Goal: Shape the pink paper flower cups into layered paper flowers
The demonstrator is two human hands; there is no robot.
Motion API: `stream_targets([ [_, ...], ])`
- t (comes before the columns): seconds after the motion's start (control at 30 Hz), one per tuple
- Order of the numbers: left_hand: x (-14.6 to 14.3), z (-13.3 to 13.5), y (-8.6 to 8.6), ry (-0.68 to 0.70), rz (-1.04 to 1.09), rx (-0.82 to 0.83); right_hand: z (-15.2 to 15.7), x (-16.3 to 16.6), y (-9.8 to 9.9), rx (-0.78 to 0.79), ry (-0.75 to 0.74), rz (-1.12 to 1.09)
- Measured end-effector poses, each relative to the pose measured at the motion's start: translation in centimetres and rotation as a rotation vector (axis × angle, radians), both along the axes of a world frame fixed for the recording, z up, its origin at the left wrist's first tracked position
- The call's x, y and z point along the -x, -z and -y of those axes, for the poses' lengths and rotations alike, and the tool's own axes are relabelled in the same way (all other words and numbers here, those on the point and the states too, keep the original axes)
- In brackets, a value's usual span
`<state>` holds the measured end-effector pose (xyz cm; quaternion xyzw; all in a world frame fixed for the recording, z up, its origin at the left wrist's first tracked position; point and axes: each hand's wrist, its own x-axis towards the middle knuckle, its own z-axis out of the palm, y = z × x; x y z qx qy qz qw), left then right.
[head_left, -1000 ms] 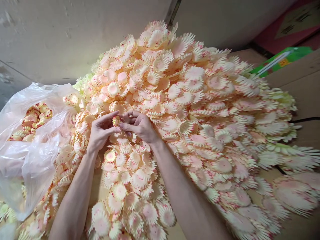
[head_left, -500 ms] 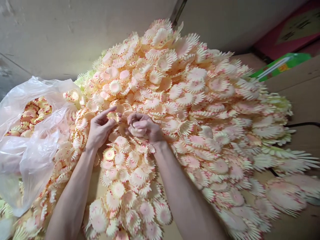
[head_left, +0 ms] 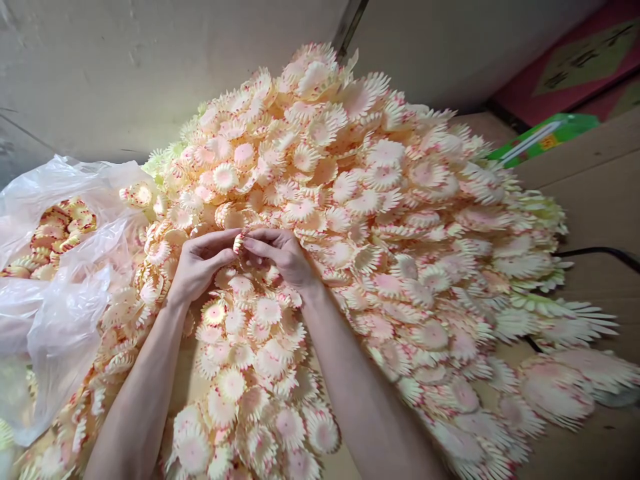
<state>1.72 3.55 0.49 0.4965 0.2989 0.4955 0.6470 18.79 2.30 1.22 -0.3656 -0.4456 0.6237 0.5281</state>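
Between my two hands, at the near foot of a big heap of artificial flower petal pieces point(head_left: 370, 200), is one small curled petal piece point(head_left: 238, 243), cream with red tips. My left hand point(head_left: 203, 265) pinches it between thumb and fingers from the left. From the other side my right hand point(head_left: 283, 257) has its thumb and fingertips closed on the same piece. Its lower fingers are curled and partly hidden, so anything else in that palm cannot be made out. Just below my hands, between the forearms, lies a smaller group of fringed petal discs point(head_left: 270, 360).
To the left a clear plastic bag point(head_left: 65, 320) holds more red-tipped pieces point(head_left: 65, 230). A bare wall point(head_left: 165, 60) rises behind the heap. On the right are a green packet point(head_left: 550, 139), cardboard point(head_left: 590, 167) and a black cable point(head_left: 600, 251).
My right hand has moved left to meet my left hand, and its fingers now touch the petal piece that the left hand held alone. The view has shifted slightly.
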Motion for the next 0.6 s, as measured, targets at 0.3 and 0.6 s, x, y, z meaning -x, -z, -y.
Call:
stream_targets([
  [0.3, -0.24, 0.02, 0.08, 0.0, -0.021, -0.041, 0.29, -0.33, -0.46, 0.006, -0.018, 0.051],
  [0.6, -0.25, 0.13, -0.22, 0.014, -0.045, -0.043, 0.21, -0.29, -0.2, 0.005, -0.006, 0.052],
])
